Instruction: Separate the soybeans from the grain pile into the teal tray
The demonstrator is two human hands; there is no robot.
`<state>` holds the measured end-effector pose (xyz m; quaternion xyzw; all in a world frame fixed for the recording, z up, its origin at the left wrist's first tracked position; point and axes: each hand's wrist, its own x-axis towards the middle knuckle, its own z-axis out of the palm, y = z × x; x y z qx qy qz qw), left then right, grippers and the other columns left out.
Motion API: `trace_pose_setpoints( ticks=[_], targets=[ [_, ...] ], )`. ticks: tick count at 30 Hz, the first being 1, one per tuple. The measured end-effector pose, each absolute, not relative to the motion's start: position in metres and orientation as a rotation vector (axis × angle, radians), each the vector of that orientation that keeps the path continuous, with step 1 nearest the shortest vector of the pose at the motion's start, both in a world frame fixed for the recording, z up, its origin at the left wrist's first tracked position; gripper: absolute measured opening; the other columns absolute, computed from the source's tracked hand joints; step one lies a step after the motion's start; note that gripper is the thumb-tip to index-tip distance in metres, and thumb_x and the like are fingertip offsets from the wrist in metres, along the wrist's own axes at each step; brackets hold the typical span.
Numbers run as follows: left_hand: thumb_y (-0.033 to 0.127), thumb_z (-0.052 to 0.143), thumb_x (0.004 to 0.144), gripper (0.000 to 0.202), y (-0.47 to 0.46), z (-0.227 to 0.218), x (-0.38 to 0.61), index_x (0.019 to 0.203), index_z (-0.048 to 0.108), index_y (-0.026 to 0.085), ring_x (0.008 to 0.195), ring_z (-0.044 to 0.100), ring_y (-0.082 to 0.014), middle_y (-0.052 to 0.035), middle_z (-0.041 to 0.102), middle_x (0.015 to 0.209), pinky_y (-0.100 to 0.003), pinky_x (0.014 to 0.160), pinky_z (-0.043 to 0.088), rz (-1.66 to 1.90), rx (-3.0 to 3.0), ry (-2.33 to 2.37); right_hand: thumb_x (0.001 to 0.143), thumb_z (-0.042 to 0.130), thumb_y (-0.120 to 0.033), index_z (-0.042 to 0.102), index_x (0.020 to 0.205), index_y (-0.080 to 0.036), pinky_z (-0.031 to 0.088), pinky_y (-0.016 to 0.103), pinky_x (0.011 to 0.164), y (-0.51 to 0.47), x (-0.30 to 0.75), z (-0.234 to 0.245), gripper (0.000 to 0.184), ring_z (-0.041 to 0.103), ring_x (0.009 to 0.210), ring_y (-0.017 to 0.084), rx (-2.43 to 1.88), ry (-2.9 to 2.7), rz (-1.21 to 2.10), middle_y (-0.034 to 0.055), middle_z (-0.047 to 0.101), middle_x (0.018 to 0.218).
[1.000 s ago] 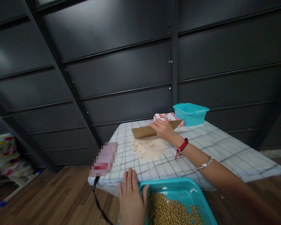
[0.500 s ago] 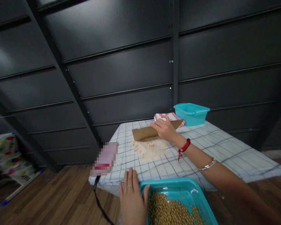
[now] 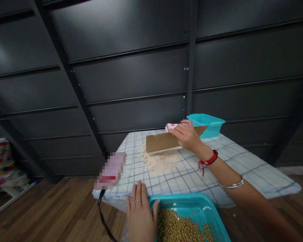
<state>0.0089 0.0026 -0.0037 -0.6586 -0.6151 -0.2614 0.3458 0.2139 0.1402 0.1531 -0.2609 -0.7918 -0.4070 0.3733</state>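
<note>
My right hand (image 3: 188, 136) grips a strip of brown cardboard (image 3: 160, 143) along its top edge. The cardboard stands tilted over the far part of a spread of pale grains (image 3: 163, 163), with some yellowish bits (image 3: 145, 158) among them. The grains look like rice, lying loose on the checked tablecloth. At the near table edge my left hand (image 3: 141, 211) lies flat with its fingers stretched out, its thumb at the rim of a teal tray (image 3: 209, 205). Inside the tray is a heap of round, tan-brown beans (image 3: 181, 227).
A turquoise basin (image 3: 212, 129) stands at the far right of the table, beside a folded pink-and-white cloth (image 3: 170, 126). On the left edge rests a blurred-out pink item (image 3: 112, 169) with a black cord (image 3: 103, 216). A dark panelled wall (image 3: 131, 84) rises behind.
My right hand has moved slightly right and lifted the cardboard, which now covers more of the folded cloth. My left hand stays beside the tray.
</note>
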Motion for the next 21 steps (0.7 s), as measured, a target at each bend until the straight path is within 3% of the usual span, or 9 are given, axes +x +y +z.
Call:
trace_pose_setpoints(
  ticks=[21],
  targets=[
    [0.04, 0.029, 0.085, 0.047, 0.002, -0.004, -0.001, 0.11, 0.052, 0.007, 0.106, 0.051, -0.028, -0.0156, 0.06, 0.111, -0.045, 0.082, 0.042, -0.702, -1.714, -1.591, 0.077, 0.037, 0.0, 0.058, 0.083, -0.016, 0.033, 0.034, 0.08, 0.1, 0.222, 0.135, 0.027, 0.05, 0.065, 0.014, -0.627, -2.015, -1.095, 0.0009, 0.059, 0.064]
  ],
)
